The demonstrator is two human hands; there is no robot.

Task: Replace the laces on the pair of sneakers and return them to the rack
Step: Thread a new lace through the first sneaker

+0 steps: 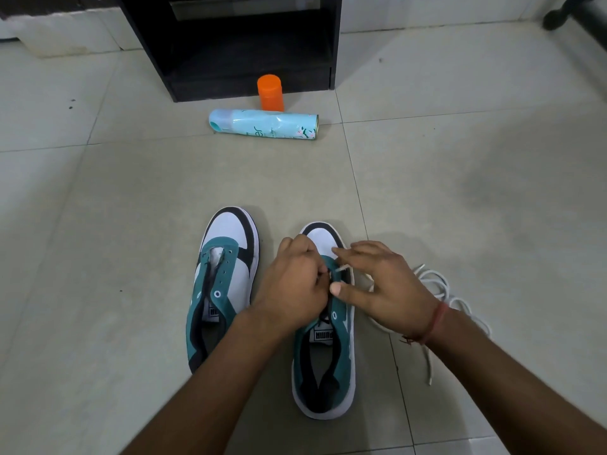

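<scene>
Left hand (297,284), grip curled on the right sneaker (323,353), meets the right hand (381,290) pinching a white lace (340,269); loose laces (437,287) lie just right.

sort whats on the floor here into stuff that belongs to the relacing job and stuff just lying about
Part of the job:
left sneaker, no lace in it
right sneaker, under both hands
white laces, loose on the floor
black rack

Lying about:
blue spray can, on its side
orange cap, upright

Matt teal suede-like sneakers (323,323) on smooth tile floor (131,208); glossy spray can (262,124), orange plastic cap (270,92).
</scene>
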